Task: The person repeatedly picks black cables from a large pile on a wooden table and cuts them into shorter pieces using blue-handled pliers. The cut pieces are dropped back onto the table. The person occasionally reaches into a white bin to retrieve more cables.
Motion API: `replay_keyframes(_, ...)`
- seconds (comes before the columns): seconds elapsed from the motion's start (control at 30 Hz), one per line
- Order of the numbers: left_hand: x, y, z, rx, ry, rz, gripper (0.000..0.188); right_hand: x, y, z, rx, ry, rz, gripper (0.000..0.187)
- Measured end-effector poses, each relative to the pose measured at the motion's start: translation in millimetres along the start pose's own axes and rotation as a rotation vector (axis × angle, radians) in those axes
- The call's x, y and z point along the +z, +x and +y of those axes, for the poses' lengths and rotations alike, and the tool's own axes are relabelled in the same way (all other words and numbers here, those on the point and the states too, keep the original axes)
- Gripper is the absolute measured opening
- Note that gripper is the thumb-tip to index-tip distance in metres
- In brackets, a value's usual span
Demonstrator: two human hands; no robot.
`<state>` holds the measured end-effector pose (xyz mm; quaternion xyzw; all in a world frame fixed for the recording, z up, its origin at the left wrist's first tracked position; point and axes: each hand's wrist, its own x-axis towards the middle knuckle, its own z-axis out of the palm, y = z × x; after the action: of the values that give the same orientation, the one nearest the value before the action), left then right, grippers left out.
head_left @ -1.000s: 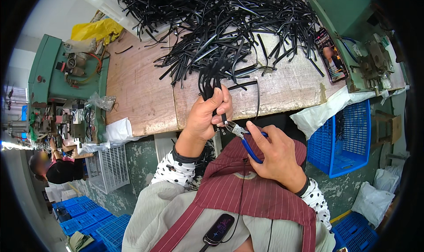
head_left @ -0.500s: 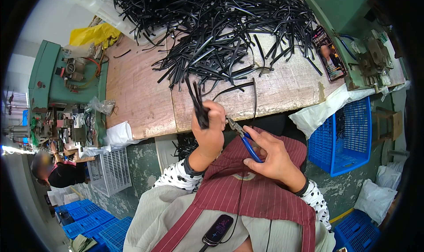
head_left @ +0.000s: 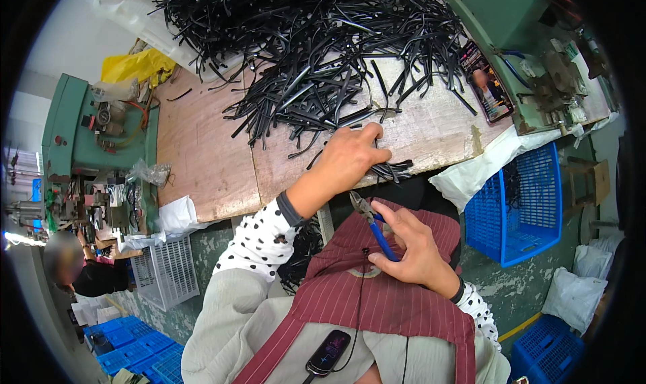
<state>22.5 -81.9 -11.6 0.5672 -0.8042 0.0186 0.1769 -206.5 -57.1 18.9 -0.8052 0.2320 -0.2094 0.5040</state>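
On my feed: left hand [head_left: 356,156] is at the near edge of the counter [head_left: 202,135], over a small bunch of black strips [head_left: 397,171] poking out to its right; fingers bent, undersides hidden, so I can't tell if that grip is clamped or just resting. Right hand [head_left: 413,248] sits nearer and further right, its grip closed around the blue-handled pliers [head_left: 373,224], nose pointing far-left, just near of the bunch. Big loose pile [head_left: 303,47] of similar strips across the far side. Handling, my guess: each strip very light, slim, springy-stiff, smooth and shiny, so a bunch could slide apart; not very fragile, though thin ends may bend or scratch. I'd take the bunch around mid-length; pliers look heavier, best by the handles. Writing: phone [head_left: 486,88] at far right has a lit screen with lettering, too small for me to make out; black gadget [head_left: 328,352] at the near side shows a faint display, unreadable too. No label I can spot on the strips.
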Motion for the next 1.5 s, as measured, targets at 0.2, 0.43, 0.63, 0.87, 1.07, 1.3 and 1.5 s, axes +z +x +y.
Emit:
replay_keyframes(0.2, -20, -7, -1, -0.130, -0.303, 0.288, 0.034, -4, -1, 1, -0.045, -0.001, 0.030, 0.086)
replay_keyframes(0.43, 20, -97, 11, -0.652, -0.713, 0.619, 0.017, 0, 6, 7, -0.058, -0.087, 0.055, 0.085)
replay_keyframes(0.63, -36, -69, 15, -0.737, -1.891, 0.613, 0.039, -1, 17, -2, -0.151, -0.418, 0.085, 0.081)
replay_keyframes(0.87, -38, -68, 11, -0.528, -2.365, 0.369, 0.040, 0, 21, -10, -0.232, -0.500, 0.052, 0.080)
replay_keyframes(1.07, -32, -70, 6, -0.472, -2.536, 0.202, 0.040, -1, 21, -16, -0.211, -0.485, -0.003, 0.080)
replay_keyframes(1.3, -30, -71, 30, -0.443, -1.937, 0.683, 0.037, 2, 16, 0, -0.149, -0.359, -0.002, 0.080)
replay_keyframes(1.5, -24, -67, 54, -0.389, -1.269, 0.877, 0.039, 8, 14, 3, -0.033, -0.107, -0.041, 0.082)
